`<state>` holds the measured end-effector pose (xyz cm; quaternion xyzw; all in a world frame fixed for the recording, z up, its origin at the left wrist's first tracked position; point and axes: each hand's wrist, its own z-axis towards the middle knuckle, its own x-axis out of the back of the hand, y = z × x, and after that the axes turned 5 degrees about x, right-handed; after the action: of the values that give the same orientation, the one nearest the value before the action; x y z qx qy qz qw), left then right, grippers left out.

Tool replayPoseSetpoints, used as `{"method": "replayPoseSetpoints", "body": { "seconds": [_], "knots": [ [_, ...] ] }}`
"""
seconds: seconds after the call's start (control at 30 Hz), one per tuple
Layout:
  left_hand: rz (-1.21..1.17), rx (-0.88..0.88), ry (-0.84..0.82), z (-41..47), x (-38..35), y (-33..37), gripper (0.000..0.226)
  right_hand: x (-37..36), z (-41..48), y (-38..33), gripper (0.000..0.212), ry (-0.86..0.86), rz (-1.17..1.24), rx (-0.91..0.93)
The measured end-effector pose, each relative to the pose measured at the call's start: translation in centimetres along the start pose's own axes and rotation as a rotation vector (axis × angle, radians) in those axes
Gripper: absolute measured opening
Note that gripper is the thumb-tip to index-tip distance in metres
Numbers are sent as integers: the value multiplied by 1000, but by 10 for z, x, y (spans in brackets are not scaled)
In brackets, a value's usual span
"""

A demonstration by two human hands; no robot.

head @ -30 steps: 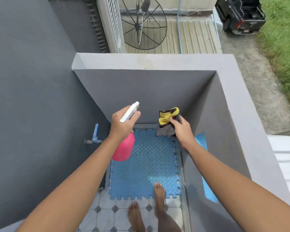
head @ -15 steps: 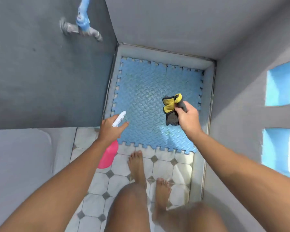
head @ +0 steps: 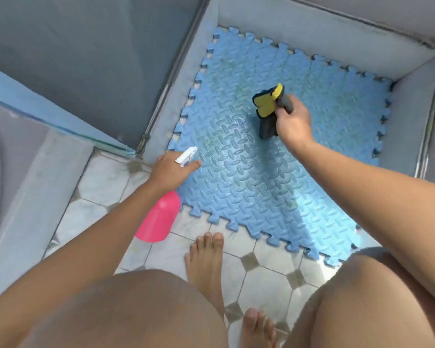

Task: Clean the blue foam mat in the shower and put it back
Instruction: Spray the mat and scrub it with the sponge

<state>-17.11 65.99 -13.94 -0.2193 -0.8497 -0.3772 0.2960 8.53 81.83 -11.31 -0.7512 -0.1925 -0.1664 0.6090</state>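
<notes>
The blue foam mat (head: 256, 172), with a jigsaw edge and a raised tread pattern, lies flat on the shower floor in the corner between grey walls. My left hand (head: 170, 169) grips a pink spray bottle (head: 158, 218) with a white trigger head, held over the mat's near left corner. My right hand (head: 290, 124) holds a bunched yellow and grey cloth (head: 268, 106) above the mat's middle. Whether the cloth touches the mat I cannot tell.
Grey shower walls (head: 312, 23) close in the mat at the back and right. White tiles with grey diamonds (head: 261, 272) cover the floor in front. My bare feet (head: 206, 259) stand on the tiles, with my bent knees low in the view.
The view has dropped closer to the floor as I crouch. Both hands have come down nearer the mat, still holding the bottle and the cloth.
</notes>
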Motion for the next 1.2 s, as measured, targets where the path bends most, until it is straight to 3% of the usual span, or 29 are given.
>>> {"method": "replayPoseSetpoints", "body": {
  "seconds": [0.1, 0.23, 0.33, 0.43, 0.63, 0.7, 0.87, 1.0, 1.1, 1.2],
  "knots": [
    [-78, -87, -47, 13, -5, -15, 29, -9, 29, 11, 26, -4, -124, 82],
    [-218, -90, -10, 11, 8, -22, 7, -11, 52, 16, 12, 2, -194, 190],
    [-143, -86, 31, -1, 9, -25, 23, -14, 47, 21, 24, 34, -162, 204],
    [-88, -93, 33, -9, 10, -31, 39, -23, 35, 27, 10, -27, -134, 198],
    [-250, -84, 132, -20, 14, -45, 29, -45, 36, 21, 16, -52, -69, 189],
    [-295, -79, 176, -21, 13, -51, 54, -62, 35, 26, 17, -123, -154, 225],
    [-301, -132, 119, -24, 22, -57, 43, -119, 31, 33, 42, -218, -555, 353],
    [-371, -111, 296, -28, 28, -57, 36, -162, 9, 22, 39, -218, -671, 598],
    [-352, -148, 327, -27, 32, -63, 19, -187, -61, 35, 42, -509, -664, 973],
    [-300, -148, 268, -25, 33, -67, 44, -173, -129, 65, 32, -822, -655, 1331]
  ]
}}
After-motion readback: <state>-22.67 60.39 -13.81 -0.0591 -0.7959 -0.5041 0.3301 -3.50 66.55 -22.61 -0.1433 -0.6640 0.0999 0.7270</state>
